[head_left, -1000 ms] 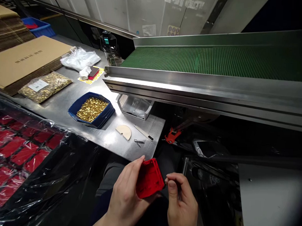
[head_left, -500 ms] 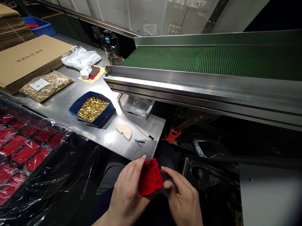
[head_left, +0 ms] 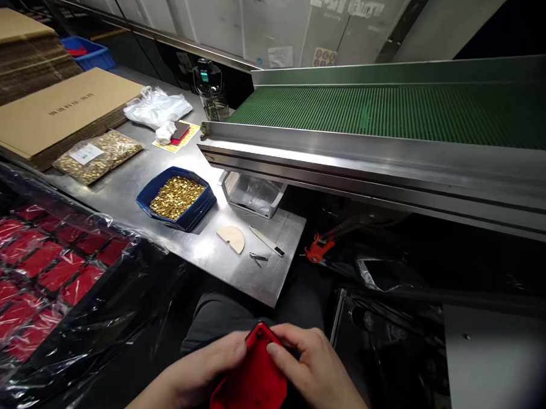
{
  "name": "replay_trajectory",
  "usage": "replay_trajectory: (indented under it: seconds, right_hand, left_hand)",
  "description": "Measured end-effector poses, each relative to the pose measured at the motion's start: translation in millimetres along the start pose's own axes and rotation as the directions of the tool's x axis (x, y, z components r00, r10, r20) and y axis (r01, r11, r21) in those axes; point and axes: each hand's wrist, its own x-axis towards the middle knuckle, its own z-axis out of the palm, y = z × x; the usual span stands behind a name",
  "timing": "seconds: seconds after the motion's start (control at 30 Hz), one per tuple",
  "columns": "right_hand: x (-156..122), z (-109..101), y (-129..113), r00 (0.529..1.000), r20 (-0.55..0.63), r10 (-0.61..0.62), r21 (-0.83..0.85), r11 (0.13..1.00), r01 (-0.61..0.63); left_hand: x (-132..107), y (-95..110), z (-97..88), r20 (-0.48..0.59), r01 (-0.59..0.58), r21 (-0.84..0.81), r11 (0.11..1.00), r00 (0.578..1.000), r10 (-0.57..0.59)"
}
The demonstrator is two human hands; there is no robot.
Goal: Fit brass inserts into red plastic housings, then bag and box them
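A red plastic housing (head_left: 251, 381), hollow with a dark rim, is held low over my lap at the bottom of the head view. My left hand (head_left: 207, 361) grips its left side, the thumb at the upper left edge. On the other side my right hand (head_left: 304, 362) pinches the upper right edge between thumb and fingers. Beyond the hands, on the metal table (head_left: 234, 275), lie a nail clipper (head_left: 258, 259), a pale tweezer-like tool (head_left: 266, 241) and a tan half-disc (head_left: 232, 239). A blue bin (head_left: 195, 216) of small brass pieces (head_left: 176, 197) stands behind them.
A green conveyor belt (head_left: 372, 109) with a metal side rail (head_left: 370, 151) crosses the right. At left, a plastic-lined box (head_left: 110, 294) holds several red housings (head_left: 39, 257). Flat cardboard (head_left: 73, 108), a bag of brass pieces (head_left: 98, 154) and a clear bin (head_left: 253, 194) sit on the table.
Both hands have come lower and closer to my body with the red housing, which is now turned and tilted. My right hand has closed onto its upper edge. The view has shifted slightly.
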Motion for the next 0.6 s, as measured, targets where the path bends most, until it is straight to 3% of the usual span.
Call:
replay_trajectory:
  seconds: [0.03,0.1,0.23,0.43,0.53,0.6]
  right_hand:
    - [4,5,2,0.998,-0.032,-0.044,-0.088,0.995,0.041]
    - [18,12,10,0.980,-0.160,-0.119,-0.270,0.960,0.073]
    - [66,17,21,0.907,-0.396,-0.145,-0.420,0.907,-0.039]
    - [145,32,19,0.914,-0.375,-0.152,-0.561,0.822,-0.094]
    - [158,37,20,0.917,-0.378,-0.125,-0.562,0.818,-0.120]
    - [152,34,19,0.920,-0.375,-0.116,-0.533,0.839,-0.111]
  left_hand:
    - [-1,-8,-0.7,0.052,0.035,-0.160,0.986,0.998,-0.027]
    - [-3,-21,-0.2,0.047,0.026,-0.355,0.935,0.999,-0.010]
    - [-10,-31,5.2,-0.019,-0.035,-0.480,0.877,0.999,0.029]
    - [-30,-25,13.7,-0.038,-0.075,-0.530,0.845,0.997,0.065]
    - [-41,-27,16.0,0.024,-0.056,-0.556,0.829,0.996,0.083]
    - [-46,-29,18.6,0.064,-0.043,-0.570,0.820,0.993,0.096]
